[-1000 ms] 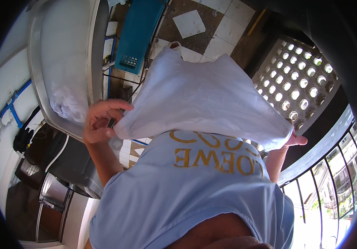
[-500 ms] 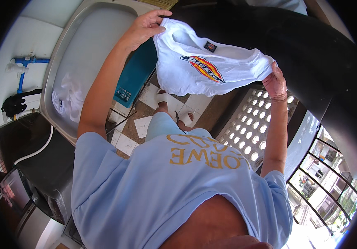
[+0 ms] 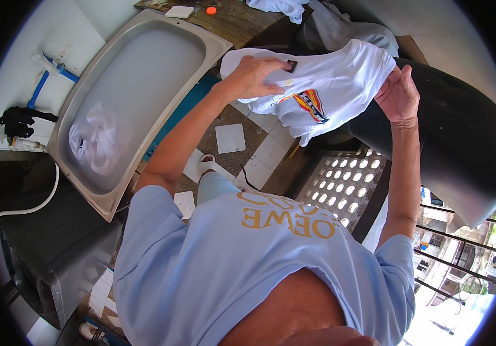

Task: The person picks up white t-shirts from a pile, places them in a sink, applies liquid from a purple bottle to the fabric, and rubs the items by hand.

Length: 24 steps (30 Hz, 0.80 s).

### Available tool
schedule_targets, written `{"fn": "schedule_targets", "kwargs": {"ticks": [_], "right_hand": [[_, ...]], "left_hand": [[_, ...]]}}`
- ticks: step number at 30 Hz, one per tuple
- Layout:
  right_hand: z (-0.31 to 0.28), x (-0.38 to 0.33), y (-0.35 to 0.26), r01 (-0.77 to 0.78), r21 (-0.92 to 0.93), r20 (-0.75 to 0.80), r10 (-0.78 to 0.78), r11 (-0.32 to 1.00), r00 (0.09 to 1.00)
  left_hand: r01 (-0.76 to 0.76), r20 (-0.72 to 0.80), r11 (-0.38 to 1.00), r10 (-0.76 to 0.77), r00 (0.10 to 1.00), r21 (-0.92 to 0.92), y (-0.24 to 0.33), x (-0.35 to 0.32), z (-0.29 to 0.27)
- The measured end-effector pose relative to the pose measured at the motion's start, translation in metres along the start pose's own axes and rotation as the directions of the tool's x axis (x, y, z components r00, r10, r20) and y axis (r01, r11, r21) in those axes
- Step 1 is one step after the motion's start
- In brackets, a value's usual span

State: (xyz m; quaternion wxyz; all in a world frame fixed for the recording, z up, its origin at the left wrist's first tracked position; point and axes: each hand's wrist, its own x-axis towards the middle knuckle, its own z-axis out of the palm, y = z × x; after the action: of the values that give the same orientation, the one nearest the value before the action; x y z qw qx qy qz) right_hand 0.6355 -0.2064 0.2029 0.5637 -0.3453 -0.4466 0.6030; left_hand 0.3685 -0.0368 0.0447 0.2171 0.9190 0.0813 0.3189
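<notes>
A white shirt (image 3: 349,72) with a red and yellow printed patch and a small black neck label is stretched out ahead of me. My left hand (image 3: 252,78) lies over its left part, thumb and fingers spread apart against the cloth. At the other end my right hand (image 3: 399,97) has its fingers tucked behind the shirt's edge, thumb raised, bearing the cloth up. The lower hem hangs loose above the floor.
To the left, a grey basin (image 3: 216,43) holds cloudy water and a soaked white cloth (image 3: 95,141). A wooden board (image 3: 239,26) carries a white block and an orange cap. A large black rounded object (image 3: 449,115) stands at right, near a perforated panel (image 3: 340,181).
My left hand has left the shirt's upper left corner and moved right, onto its front. The shirt has gone from spread wide to more bunched and folded. The view has shifted.
</notes>
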Motion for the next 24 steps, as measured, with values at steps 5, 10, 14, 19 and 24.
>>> {"fn": "schedule_targets", "kwargs": {"ticks": [5, 10, 14, 19, 24], "right_hand": [[-0.02, 0.002, -0.026, -0.021, -0.053, -0.141, 0.013, 0.998, 0.99], [-0.069, -0.013, -0.004, -0.041, 0.038, -0.272, 0.05, 0.998, 0.961], [-0.089, -0.021, 0.015, -0.069, 0.084, -0.276, 0.09, 0.994, 0.957], [-0.115, -0.018, 0.034, -0.089, 0.11, -0.204, 0.11, 0.99, 0.973], [-0.136, -0.008, 0.04, -0.063, 0.097, -0.229, 0.084, 0.993, 0.97]], "left_hand": [[0.366, 0.25, 0.567, -0.274, 0.929, -0.738, 0.001, -0.003, 0.033], [0.382, 0.318, 0.374, -0.222, 0.922, -0.845, 0.011, -0.007, 0.03], [0.437, 0.38, 0.404, -0.217, 0.899, -0.804, 0.008, -0.001, 0.026], [0.497, 0.439, 0.539, -0.244, 0.865, -0.68, 0.0, 0.006, 0.008], [0.553, 0.457, 0.643, -0.333, 0.825, -0.53, -0.015, 0.02, -0.009]]}}
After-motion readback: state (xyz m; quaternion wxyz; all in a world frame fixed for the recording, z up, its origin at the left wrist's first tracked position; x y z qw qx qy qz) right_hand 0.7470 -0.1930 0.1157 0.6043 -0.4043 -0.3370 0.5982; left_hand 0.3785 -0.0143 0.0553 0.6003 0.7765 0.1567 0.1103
